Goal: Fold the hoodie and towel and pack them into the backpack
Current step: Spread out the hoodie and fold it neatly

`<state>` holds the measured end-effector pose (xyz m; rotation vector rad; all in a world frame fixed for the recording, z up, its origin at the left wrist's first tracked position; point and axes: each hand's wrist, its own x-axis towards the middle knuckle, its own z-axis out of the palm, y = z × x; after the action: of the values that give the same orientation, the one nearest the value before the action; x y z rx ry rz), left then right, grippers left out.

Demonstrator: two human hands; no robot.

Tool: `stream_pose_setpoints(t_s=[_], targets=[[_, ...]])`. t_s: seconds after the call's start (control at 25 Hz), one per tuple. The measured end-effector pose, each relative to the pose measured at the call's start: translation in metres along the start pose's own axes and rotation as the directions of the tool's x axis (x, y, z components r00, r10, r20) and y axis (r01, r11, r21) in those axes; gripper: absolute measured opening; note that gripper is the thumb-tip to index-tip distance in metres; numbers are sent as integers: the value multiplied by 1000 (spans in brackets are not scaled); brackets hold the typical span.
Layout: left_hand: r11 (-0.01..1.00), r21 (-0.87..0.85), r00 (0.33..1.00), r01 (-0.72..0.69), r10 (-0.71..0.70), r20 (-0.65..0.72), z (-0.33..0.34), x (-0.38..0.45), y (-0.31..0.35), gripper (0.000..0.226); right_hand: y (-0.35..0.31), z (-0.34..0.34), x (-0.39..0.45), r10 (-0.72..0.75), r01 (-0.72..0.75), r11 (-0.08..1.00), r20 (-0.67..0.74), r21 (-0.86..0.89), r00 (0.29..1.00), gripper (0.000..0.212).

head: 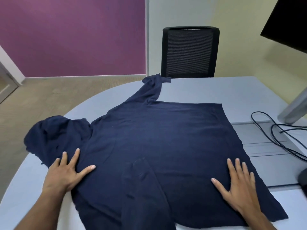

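— Where is the garment lying?
— The hoodie (pixel 157 140) is lying flat on the table (pixel 207 90), hood at my left, far sleeve trailing toward the chair (pixel 189 52). I am flattening it so folds fall cleanly.
— And the hands?
— My left hand (pixel 66 173) and right hand (pixel 239 185) are pressing down, palms flat, fingers spread, gripping nothing.

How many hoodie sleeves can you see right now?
2. One sleeve stretches away toward the chair at the far table edge. The other sleeve is folded over the hoodie body, between the left hand and right hand.
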<state>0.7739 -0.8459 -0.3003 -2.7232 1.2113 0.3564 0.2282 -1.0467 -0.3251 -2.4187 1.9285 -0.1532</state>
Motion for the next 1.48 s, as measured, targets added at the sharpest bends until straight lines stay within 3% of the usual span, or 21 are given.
stream_pose_setpoints(t_s=[0.16,0.28,0.4,0.48,0.56,0.68,0.88,1.04,1.2,1.24,1.36,1.4,1.48], targets=[[961,-60,963,270,-268,36,-17,-19,8,119,-4,-3,3,82,-73,993,92,-97,992,115],[955,-15,955,297,-297,17,-31,-19,3,123,-4,-4,4,96,-78,987,119,-142,988,114],[975,5,964,222,-219,-150,-30,-13,-7,109,-3,-2,2,-27,31,994,46,-103,999,103],[983,-131,991,133,-135,-13,-19,-12,-12,101,-2,0,2,-126,128,989,41,-70,991,96],[979,-180,980,100,-65,189,-7,-14,-15,120,0,0,3,-116,122,990,83,-73,990,98],[991,-124,982,59,-35,183,-1,-14,-18,137,1,2,5,-75,88,989,104,-120,992,101],[985,-155,977,73,-40,208,-7,-13,-18,142,-3,-5,6,-41,68,989,195,-132,980,105],[991,-132,991,37,-19,136,-8,-17,-11,139,-6,-14,9,-16,64,987,309,-146,951,104],[996,-58,998,-65,63,-25,-10,-27,3,120,-17,-32,17,52,47,974,421,-223,906,96],[990,-44,984,-137,131,-123,-10,-33,8,108,-21,-35,16,31,67,970,391,-234,920,94],[891,-134,847,-435,353,-398,-6,-60,29,70,-29,-40,-4,-165,197,961,169,-192,972,82],[860,-202,842,-468,365,-397,-2,-73,41,70,-30,-39,-14,-232,247,956,106,-157,967,78],[849,-359,916,-387,310,-254,7,-101,70,77,-32,-34,-38,-284,285,954,24,-89,959,68]])
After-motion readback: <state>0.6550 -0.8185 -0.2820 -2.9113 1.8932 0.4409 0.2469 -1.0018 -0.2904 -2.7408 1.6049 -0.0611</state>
